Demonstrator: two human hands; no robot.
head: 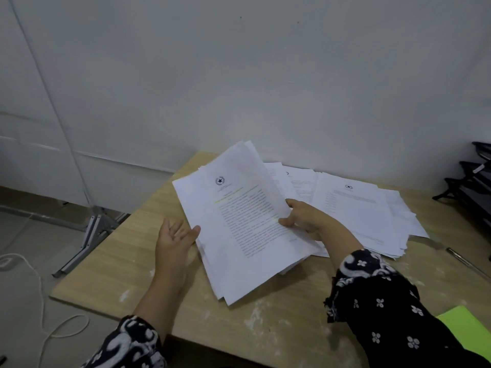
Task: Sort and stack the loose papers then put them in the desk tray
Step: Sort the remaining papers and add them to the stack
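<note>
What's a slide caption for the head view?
Right hand grips a paper stack, open left hand steadies its edge; loose papers lie behind, black desk tray at right.

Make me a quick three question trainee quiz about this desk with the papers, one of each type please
1. True or false: the right hand grips the lifted stack of white printed papers at its right edge.
2. Multiple choice: where does the black tiered desk tray stand? A) at the left edge of the light wooden desk B) at the far right C) under the lifted stack
3. Short answer: what lies behind the right hand on the desk?

Key: 1 true. 2 B. 3 a spread pile of loose white printed papers. Note that the left hand is open, its thumb touching the stack's left edge.
</note>
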